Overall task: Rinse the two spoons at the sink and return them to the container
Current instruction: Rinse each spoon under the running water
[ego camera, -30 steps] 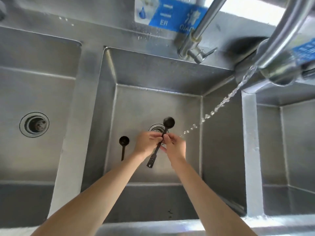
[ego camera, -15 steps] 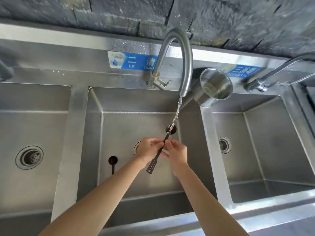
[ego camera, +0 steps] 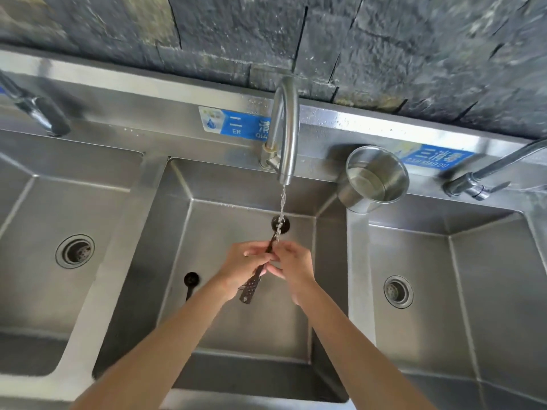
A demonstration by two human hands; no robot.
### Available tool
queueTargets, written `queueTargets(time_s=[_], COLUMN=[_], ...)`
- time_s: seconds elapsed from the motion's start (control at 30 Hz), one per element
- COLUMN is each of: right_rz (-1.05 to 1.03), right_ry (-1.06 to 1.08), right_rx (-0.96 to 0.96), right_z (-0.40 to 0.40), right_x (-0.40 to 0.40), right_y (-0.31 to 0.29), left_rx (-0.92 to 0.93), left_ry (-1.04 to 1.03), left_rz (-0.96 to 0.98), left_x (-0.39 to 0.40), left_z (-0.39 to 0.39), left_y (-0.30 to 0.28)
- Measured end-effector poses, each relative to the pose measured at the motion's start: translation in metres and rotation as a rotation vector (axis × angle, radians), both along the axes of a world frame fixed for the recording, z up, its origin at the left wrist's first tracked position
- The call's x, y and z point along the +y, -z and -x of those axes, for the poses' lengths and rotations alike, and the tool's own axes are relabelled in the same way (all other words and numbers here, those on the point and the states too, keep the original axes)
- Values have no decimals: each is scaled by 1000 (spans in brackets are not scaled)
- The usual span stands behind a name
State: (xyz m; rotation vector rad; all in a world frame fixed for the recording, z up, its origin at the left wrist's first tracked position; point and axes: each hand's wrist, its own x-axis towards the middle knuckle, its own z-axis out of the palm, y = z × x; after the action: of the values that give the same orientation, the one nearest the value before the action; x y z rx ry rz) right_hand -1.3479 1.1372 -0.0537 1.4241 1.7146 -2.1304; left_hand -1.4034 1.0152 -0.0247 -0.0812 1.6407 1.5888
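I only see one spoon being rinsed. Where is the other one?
The second spoon lies on the floor of the middle basin, left of the left hand.

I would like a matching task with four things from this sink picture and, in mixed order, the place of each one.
Things:
1. spoon under the tap
2. second spoon
3. steel container
4. faucet

Places:
A. lying on the floor of the middle basin
B. on the ledge between middle and right basins
C. held by both hands
D. above the middle basin, water running

Pairs: 1-C, 2-A, 3-B, 4-D
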Motion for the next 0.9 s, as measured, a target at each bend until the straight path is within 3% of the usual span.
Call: queueTargets(time_s=[0.37,0.67,0.9], right_rz=[356,266,232], right_ry=[130,190,132], right_rx=[103,63,38], right_z=[-36,-24,-8], right_x=[-6,0,-2], right_y=[7,-5,-12], left_rx=[-136,-86,-175], left_ry=[59,119,-228], left_rz=[72,141,120], left_x=[-50,-85,-115], left_z=[-37,-35,-28], left_y=[11,5,5])
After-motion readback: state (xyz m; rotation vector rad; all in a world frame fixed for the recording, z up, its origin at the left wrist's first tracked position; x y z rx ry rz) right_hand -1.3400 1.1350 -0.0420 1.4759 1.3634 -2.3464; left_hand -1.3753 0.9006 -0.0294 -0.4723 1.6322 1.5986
